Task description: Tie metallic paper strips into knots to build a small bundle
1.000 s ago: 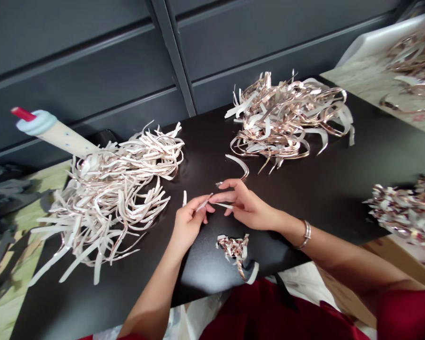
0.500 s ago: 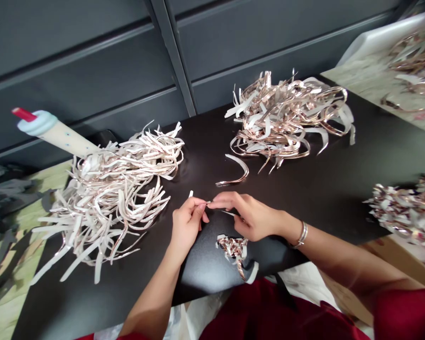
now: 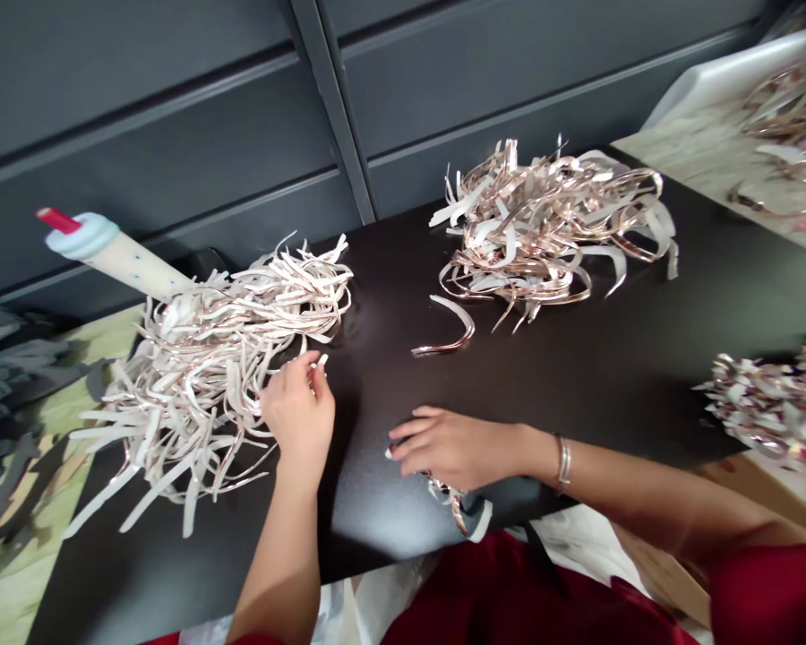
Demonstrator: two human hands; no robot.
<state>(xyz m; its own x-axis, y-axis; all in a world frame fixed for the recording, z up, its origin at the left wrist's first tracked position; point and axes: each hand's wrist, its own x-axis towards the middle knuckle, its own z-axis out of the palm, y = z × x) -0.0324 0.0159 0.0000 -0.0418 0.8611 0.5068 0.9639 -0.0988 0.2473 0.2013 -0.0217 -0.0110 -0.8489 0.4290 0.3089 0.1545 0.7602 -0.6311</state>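
Rose-gold foil strips with white backing lie in two loose piles on the black desk (image 3: 611,376): the left pile (image 3: 201,358) is near the person's left side and the right pile (image 3: 544,224) sits toward the rear wall, well apart from it. One curved strip (image 3: 447,327) lies alone on the desk between them. The left hand (image 3: 299,417) is at the right edge of the left pile, fingers (image 3: 307,365) curled; they appear to pinch the white tip of a strip end (image 3: 321,360), though the grip itself is partly hidden by the knuckles. The right hand (image 3: 447,445) rests palm-down near the front edge of the desk, fingers extended and released, grasping nothing. It lies on top of a small folded cluster (image 3: 462,512) of the same foil, part of which shows below the palm. A bracelet (image 3: 562,461) circles the right wrist. A pale glue bottle (image 3: 111,258) with a red tip protrudes from behind the left pile, tilted. A further heap (image 3: 772,408) of cut foil sits at the far right.
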